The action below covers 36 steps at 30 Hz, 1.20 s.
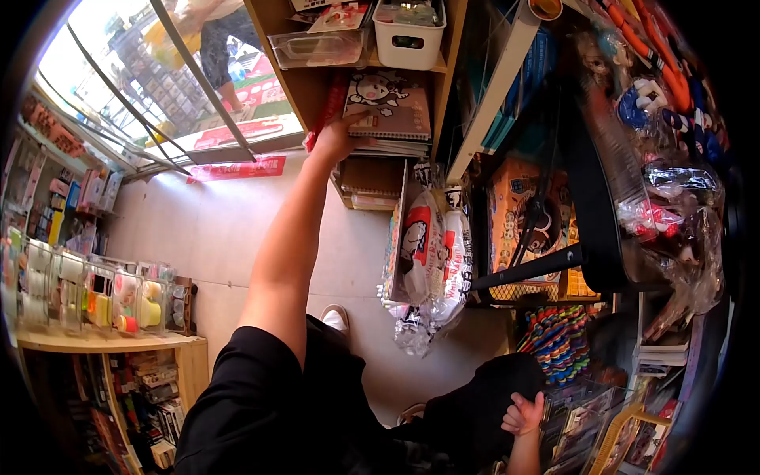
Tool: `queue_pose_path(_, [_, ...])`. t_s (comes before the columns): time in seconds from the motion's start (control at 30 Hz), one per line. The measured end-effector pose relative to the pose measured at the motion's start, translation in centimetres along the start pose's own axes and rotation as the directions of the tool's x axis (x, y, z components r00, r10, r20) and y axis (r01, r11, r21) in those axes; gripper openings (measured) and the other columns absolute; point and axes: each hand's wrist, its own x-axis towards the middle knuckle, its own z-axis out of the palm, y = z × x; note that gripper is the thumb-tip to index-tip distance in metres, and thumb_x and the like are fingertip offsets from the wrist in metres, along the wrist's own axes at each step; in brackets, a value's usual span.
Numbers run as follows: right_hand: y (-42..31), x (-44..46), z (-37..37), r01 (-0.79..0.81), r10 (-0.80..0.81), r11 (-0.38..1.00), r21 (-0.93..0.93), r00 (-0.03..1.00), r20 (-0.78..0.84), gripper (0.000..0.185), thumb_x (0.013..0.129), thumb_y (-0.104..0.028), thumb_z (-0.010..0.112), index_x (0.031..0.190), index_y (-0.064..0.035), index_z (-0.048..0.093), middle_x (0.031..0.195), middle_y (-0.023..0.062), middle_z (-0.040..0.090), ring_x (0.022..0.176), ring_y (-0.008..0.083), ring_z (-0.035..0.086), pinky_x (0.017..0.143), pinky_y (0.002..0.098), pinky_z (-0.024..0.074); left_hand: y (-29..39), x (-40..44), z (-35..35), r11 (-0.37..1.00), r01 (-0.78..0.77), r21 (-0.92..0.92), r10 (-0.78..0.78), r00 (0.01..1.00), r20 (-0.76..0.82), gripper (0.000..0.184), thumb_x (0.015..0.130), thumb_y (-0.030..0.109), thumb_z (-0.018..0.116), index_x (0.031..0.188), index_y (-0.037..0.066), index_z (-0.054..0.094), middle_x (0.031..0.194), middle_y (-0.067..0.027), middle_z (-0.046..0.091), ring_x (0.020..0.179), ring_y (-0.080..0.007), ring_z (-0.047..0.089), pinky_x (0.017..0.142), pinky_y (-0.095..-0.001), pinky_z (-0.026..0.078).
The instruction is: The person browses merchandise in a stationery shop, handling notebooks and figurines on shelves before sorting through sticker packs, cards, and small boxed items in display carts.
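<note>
My left hand (342, 138) reaches to a wooden shelf (450, 79) and grips the left edge of a spiral notebook (396, 111) with a cartoon cover. Its thumb or a finger lies over the cover, and the other fingers are partly hidden at the side. Under the notebook is a stack of more notebooks (404, 148). Beside the wrist stands a red item (326, 115). At the lower right, my right hand (523, 414) is near my knee, its fingers loosely curled, with nothing visible in it.
A white basket (408, 51) and a clear tray (317, 51) sit on the shelf above. Plastic-wrapped packages (427, 245) hang below right. A black rack (538, 265) stands farther right. Clear holders (95, 297) top a wooden cabinet (194, 368) at left.
</note>
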Motion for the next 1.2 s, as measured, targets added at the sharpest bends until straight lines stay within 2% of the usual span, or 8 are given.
queue_pose_path(0.27, [0.1, 0.3, 0.4, -0.004, 0.004, 1.000, -0.003, 1.000, -0.016, 0.060, 0.099, -0.066, 0.046, 0.115, -0.0081, 0.050, 0.066, 0.0063, 0.046, 0.059, 0.0169, 0.041, 0.061, 0.0315, 0.0360, 0.2, -0.4, 0.3, 1.000, -0.023, 0.014, 0.023, 1.000, 0.003, 0.069, 0.075, 0.036, 0.089, 0.137, 0.019, 0.064, 0.135, -0.0154, 0.064, 0.125, -0.0333, 0.060, 0.105, -0.0401, 0.047])
queue_pose_path(0.37, [0.0, 0.3, 0.5, -0.009, 0.009, 1.000, -0.012, 1.000, -0.027, 0.060, 0.099, -0.066, 0.046, 0.115, -0.0084, 0.050, 0.065, 0.0062, 0.046, 0.059, 0.0167, 0.041, 0.060, 0.0314, 0.0357, -0.6, -0.1, 0.3, 0.993, -0.118, 0.021, 0.118, 0.993, -0.020, 0.065, 0.079, 0.037, 0.085, 0.139, 0.023, 0.063, 0.137, -0.0160, 0.061, 0.128, -0.0364, 0.056, 0.106, -0.0423, 0.045])
queue_pose_path(0.73, [-0.3, 0.9, 0.6, -0.015, 0.013, 0.999, -0.039, 0.999, -0.037, 0.059, 0.099, -0.065, 0.046, 0.112, -0.0082, 0.049, 0.066, 0.0059, 0.047, 0.059, 0.0161, 0.042, 0.061, 0.0306, 0.0371, -2.6, 0.7, 0.5, 0.972, -0.216, 0.089, 0.214, 0.976, 0.024, 0.061, 0.085, 0.032, 0.081, 0.141, 0.019, 0.059, 0.134, -0.0211, 0.060, 0.126, -0.0419, 0.055, 0.105, -0.0454, 0.045])
queue_pose_path(0.8, [-0.4, 1.1, 0.7, -0.027, 0.024, 0.998, -0.052, 0.999, -0.041, 0.060, 0.098, -0.066, 0.046, 0.113, -0.0082, 0.049, 0.065, 0.0056, 0.047, 0.059, 0.0160, 0.042, 0.060, 0.0302, 0.0373, -2.1, 0.7, 0.4, 0.964, -0.230, 0.134, 0.229, 0.973, 0.026, 0.061, 0.086, 0.033, 0.080, 0.139, 0.015, 0.059, 0.134, -0.0232, 0.059, 0.125, -0.0429, 0.056, 0.104, -0.0459, 0.045])
queue_pose_path(0.9, [-0.5, 1.4, 0.8, -0.033, 0.031, 0.998, -0.055, 0.999, -0.041, 0.061, 0.098, -0.067, 0.045, 0.115, -0.0091, 0.049, 0.064, 0.0047, 0.046, 0.059, 0.0161, 0.042, 0.061, 0.0303, 0.0377, -1.6, 0.6, 0.3, 0.986, -0.143, 0.091, 0.139, 0.989, 0.042, 0.067, 0.085, 0.037, 0.081, 0.137, 0.005, 0.053, 0.132, -0.0294, 0.058, 0.123, -0.0435, 0.057, 0.101, -0.0465, 0.047])
queue_pose_path(1.07, [-0.9, 1.9, 0.9, -0.062, 0.058, 0.996, -0.062, 0.996, -0.061, 0.060, 0.097, -0.067, 0.048, 0.113, -0.0093, 0.050, 0.064, 0.0038, 0.046, 0.058, 0.0148, 0.042, 0.060, 0.0298, 0.0372, -1.5, 0.6, 0.9, 0.983, -0.119, 0.142, 0.121, 0.993, -0.003, 0.081, 0.082, 0.038, 0.083, 0.143, 0.002, 0.045, 0.128, -0.0286, 0.061, 0.122, -0.0450, 0.057, 0.102, -0.0471, 0.047])
queue_pose_path(1.13, [-0.9, 2.1, 1.1, -0.056, 0.052, 0.996, -0.062, 0.996, -0.069, 0.060, 0.097, -0.067, 0.048, 0.112, -0.0091, 0.050, 0.064, 0.0036, 0.045, 0.058, 0.0149, 0.042, 0.060, 0.0298, 0.0372, -2.0, 0.6, 1.4, 0.979, -0.128, 0.159, 0.146, 0.983, -0.112, 0.085, 0.081, 0.037, 0.084, 0.145, 0.002, 0.042, 0.130, -0.0276, 0.060, 0.122, -0.0464, 0.057, 0.102, -0.0481, 0.046])
queue_pose_path(1.2, [-1.0, 2.3, 1.1, -0.065, 0.060, 0.995, -0.082, 0.996, -0.059, 0.059, 0.098, -0.066, 0.049, 0.112, -0.0088, 0.050, 0.064, 0.0035, 0.045, 0.057, 0.0150, 0.042, 0.059, 0.0300, 0.0372, -1.8, 0.8, 1.4, 0.986, -0.080, 0.149, 0.095, 0.991, -0.095, 0.086, 0.079, 0.043, 0.084, 0.142, 0.002, 0.044, 0.133, -0.0271, 0.058, 0.122, -0.0472, 0.056, 0.101, -0.0490, 0.047])
